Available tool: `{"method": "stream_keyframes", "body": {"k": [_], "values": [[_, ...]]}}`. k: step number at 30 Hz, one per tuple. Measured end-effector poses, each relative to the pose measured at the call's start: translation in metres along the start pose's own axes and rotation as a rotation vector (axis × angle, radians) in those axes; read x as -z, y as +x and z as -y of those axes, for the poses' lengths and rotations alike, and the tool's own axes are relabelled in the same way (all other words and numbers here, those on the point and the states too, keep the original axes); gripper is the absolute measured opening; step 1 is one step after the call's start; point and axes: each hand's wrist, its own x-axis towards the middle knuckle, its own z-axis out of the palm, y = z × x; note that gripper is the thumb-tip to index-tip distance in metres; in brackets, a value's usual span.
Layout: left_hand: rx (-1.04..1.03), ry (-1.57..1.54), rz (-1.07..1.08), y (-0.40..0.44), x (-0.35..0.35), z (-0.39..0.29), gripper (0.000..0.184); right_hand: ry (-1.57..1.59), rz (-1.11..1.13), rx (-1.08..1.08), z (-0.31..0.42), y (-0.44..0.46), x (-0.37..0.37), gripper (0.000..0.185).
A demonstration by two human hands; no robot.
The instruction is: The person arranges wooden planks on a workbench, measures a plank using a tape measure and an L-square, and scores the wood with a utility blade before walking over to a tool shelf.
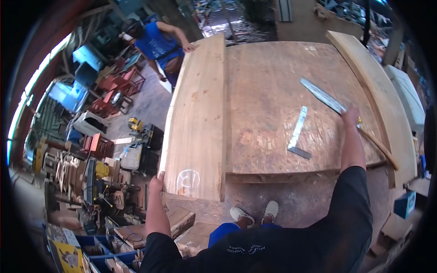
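My left hand (156, 182) grips the near left edge of a wide wooden plank (200, 113), beside a chalk mark (187, 181) that looks like a circled 13. This plank lies along the left side of a large worn worktable (259, 104). Over on the right, my right hand (350, 115) is closed around the near end of a flat silvery blade (322, 94). A curved wooden handle (380, 146) emerges beyond that hand, with a bit of yellow by it; whether handle and blade are one tool is hidden. Left of this hand lies a try square (298, 129).
Another person (159, 43) in a blue top stands at the plank's far left end, one hand on it. A second thick plank (373, 91) runs along the table's right side. Red wooden pieces (116, 86), a black toolbox (150, 136) and timber offcuts (68, 175) crowd the left floor.
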Motion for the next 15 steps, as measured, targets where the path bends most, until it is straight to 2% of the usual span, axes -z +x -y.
{"method": "stream_keyframes", "body": {"k": [2,3,5,7,9,10,11,12,14,15], "values": [[0.066,0.04,-0.002,0.0,-0.002,-0.002,0.081,-0.022,-0.039,-0.159,0.004,-0.007,0.015,0.067],[0.085,0.043,-0.012,0.002,-0.003,0.0,0.081,-0.011,-0.03,-0.143,0.001,-0.002,0.019,0.067],[0.05,0.066,0.019,0.009,-0.006,0.004,0.081,-0.013,0.356,-0.07,-0.008,0.008,0.022,0.068],[0.081,0.117,0.056,0.007,-0.001,-0.005,0.079,-0.097,0.343,-0.043,-0.009,0.006,0.019,0.066],[0.065,0.189,0.035,0.01,-0.002,-0.006,0.068,-0.195,0.327,0.004,-0.01,0.004,0.019,0.063],[0.103,0.276,-0.022,-0.014,0.009,-0.037,0.063,-0.126,0.261,0.035,-0.009,0.007,0.02,0.061],[0.013,0.283,-0.174,-0.022,0.005,-0.045,0.058,-0.054,0.193,0.062,-0.011,0.012,0.021,0.059],[-0.201,0.291,-0.352,-0.029,-0.002,-0.052,0.055,-0.062,0.189,0.077,-0.017,0.021,0.003,0.059],[-0.537,0.054,-0.427,-0.043,-0.01,-0.088,0.049,0.475,-0.284,0.282,-0.027,0.045,-0.044,0.06],[-0.697,-0.206,-0.322,-0.056,-0.015,-0.111,0.042,0.865,-0.029,0.128,0.001,0.01,-0.003,0.053]]}}
